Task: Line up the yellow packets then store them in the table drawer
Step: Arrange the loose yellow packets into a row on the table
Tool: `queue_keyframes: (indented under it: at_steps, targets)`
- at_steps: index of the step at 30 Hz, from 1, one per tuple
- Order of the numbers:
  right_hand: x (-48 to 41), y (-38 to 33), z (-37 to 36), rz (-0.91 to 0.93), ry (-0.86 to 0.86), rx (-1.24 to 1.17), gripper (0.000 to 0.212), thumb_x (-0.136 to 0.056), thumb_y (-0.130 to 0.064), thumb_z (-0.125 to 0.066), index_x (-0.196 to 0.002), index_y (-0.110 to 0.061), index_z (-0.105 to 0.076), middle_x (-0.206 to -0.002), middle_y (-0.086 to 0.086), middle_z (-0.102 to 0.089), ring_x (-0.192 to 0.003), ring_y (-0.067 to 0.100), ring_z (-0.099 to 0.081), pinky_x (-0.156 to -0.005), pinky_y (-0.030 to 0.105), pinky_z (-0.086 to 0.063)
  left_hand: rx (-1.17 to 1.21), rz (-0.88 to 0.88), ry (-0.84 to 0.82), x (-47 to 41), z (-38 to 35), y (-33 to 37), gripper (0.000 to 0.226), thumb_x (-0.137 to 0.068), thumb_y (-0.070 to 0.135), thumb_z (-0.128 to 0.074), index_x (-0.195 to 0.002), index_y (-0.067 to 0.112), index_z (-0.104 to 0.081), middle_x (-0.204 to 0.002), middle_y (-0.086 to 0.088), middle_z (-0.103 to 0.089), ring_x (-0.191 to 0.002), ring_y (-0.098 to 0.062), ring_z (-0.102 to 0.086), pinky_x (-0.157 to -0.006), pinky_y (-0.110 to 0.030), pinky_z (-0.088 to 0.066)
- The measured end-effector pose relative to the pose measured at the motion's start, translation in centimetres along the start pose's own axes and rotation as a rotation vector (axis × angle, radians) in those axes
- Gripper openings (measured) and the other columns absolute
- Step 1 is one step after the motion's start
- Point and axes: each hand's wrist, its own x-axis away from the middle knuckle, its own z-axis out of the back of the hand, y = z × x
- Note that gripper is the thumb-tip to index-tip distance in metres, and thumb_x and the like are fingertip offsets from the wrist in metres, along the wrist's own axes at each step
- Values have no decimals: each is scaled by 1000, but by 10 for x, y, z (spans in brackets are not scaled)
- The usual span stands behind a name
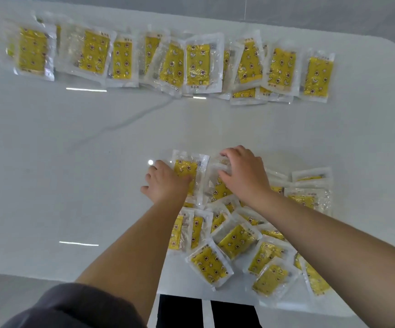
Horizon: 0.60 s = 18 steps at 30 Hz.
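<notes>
Both hands, left hand [165, 183] and right hand [244, 174], rest open-fingered on yellow packets [236, 240]; print seems unreadable.

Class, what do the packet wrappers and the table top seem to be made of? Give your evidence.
Packet wrappers: likely thin clear plastic film, glossy; it crinkles, glints, and shows the yellow contents. Table top: hard, smooth, polished white, perhaps stone or laminate; it mirrors ceiling lights.

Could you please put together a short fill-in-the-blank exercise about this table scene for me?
1. The row of packets lies along the ____ edge of the table.
2. The loose pile of packets lies on the table's ____ side.
3. Both the left hand and the right hand rest on the ____ end of the pile.
4. The packets' printed inserts are ____ in colour.

Missing words: far; right; far; yellow
</notes>
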Motion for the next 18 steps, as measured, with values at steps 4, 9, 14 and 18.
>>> queue_keyframes:
  at_steps: [4, 9, 14, 18]
  targets:
    - [1, 3, 0, -45, 41, 39, 31, -91, -36, -61, -118, -21, -56, -119, -3, -54, -110, 18, -51, -92, 35, -38, 35, -26, -12, -5, 6, -10, 54, -79, 45, -72, -113, 17, -40, -100, 1, -60, -91, -22, -56, -80, -37, -26]
    - [3, 8, 0, -119, 51, 71, 29, -89, -43, -62, -110, -23, -58, -110, -6, -60, -104, 18, -54, -87, 36, -36, 76, -33, -72, -7, 10, -19, 37, -81, 42, -70, -102, 23, -45, -84, 6, -55, -82, -19, -51, -84, -37, -27]
    - [1, 10, 2, -158, 32, 73, 15, -89, -39, -64, -92, -24, -63, -91, -8, -64, -92, 19, -58, -81, 35, -30, 308, -135, -144, -3, 17, -34, 25, -86, 34, -68, -91, 16, -52, -75, 4, -53, -72, -16, -54, -66, -27, -42]
    - [4, 3, 6, -154, -6, 37, 14, -92, -29, -62, -82, -20, -60, -85, -6, -63, -85, 19, -58, -82, 34, -33, 440, -249, -102, 0, 38, -57, 19, -89, 26, -66, -89, 12, -53, -78, 4, -58, -66, -8, -53, -53, -21, -37]
